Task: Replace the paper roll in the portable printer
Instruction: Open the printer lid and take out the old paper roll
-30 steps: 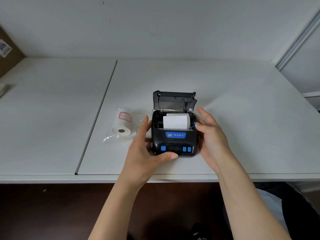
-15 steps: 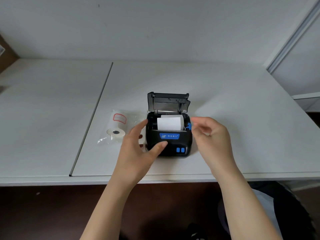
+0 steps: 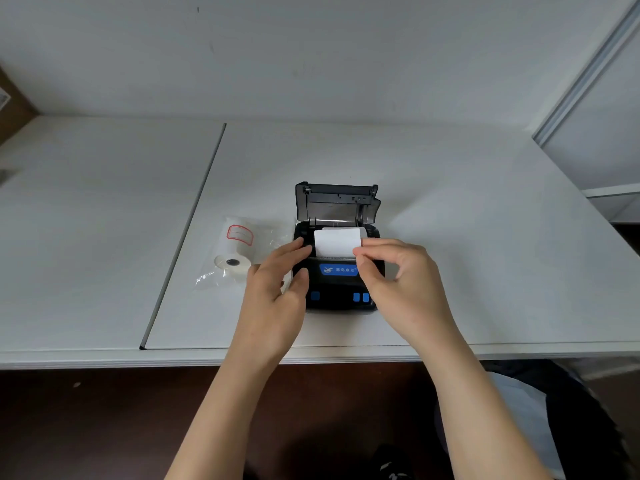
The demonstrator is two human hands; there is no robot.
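black portable printer [image 3: 337, 289] with blue buttons stands on white table [image 3: 485, 237], lid raised. white paper roll [image 3: 336, 242] sits in its open bay. left hand [image 3: 273, 296], fingers straight, rests against the printer's left side. right hand [image 3: 401, 282] pinches the roll's right end. bagged spare white roll [image 3: 239, 251] lies just left.

White twin-top table [image 3: 485, 202] against a plain white wall [image 3: 311, 57] | grey strip [image 3: 194, 216] runs along the seam between its tops | brown cardboard box [image 3: 14, 110] at far left | pale frame [image 3: 588, 67] at right | dark floor [image 3: 104, 427] below
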